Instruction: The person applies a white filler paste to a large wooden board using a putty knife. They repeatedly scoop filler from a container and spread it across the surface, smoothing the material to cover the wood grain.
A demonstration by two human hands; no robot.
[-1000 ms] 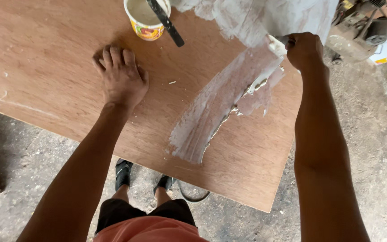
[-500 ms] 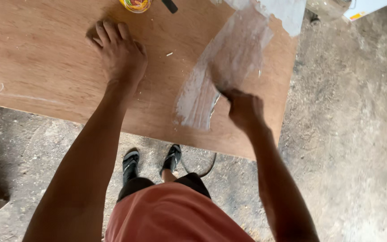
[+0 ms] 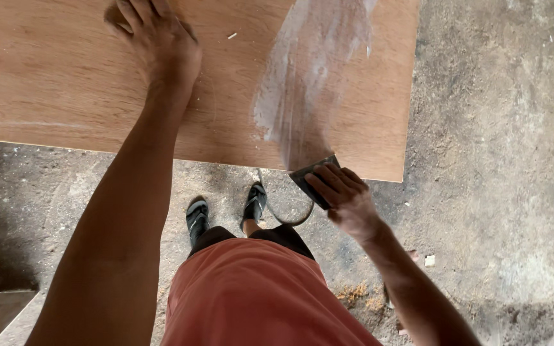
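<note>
While my left hand (image 3: pixel 161 48) presses flat, fingers spread, on the plywood board (image 3: pixel 65 77), my right hand (image 3: pixel 347 198) pinches the scraper (image 3: pixel 312 176) at the near edge, the white putty streak (image 3: pixel 306 83) running away from it.

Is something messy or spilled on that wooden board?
Yes: a white smear runs down the brown board, patchy and streaky, ending at the near edge. The right hand holds a flat scraper at that edge. The left hand lies flat on the board. Small white specks dot it.
</note>
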